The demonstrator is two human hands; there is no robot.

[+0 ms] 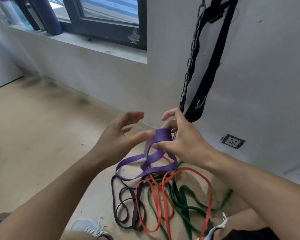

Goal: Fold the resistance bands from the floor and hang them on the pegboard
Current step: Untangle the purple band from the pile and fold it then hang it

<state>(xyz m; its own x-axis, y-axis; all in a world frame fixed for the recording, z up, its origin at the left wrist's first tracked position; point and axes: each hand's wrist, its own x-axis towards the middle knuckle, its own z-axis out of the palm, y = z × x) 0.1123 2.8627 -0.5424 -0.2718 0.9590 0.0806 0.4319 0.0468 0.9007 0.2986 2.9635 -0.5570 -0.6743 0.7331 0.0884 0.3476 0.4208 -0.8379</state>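
A wide purple resistance band (160,135) is lifted above the floor, its lower loops (145,168) trailing down onto the pile. My right hand (182,137) pinches its folded top end between thumb and fingers. My left hand (121,134) hovers just left of it, fingers spread, thumb tip touching the band's edge. Below lie tangled bands on the wooden floor: a red one (156,201), a green one (189,205) and thin black ones (126,205). No pegboard shows in view.
A black chain (191,58) and a black padded belt (213,66) hang on the white wall right behind my hands. A wall socket (232,141) sits low to the right. A window sill (93,44) runs at upper left. My shoe (87,226) is at the bottom.
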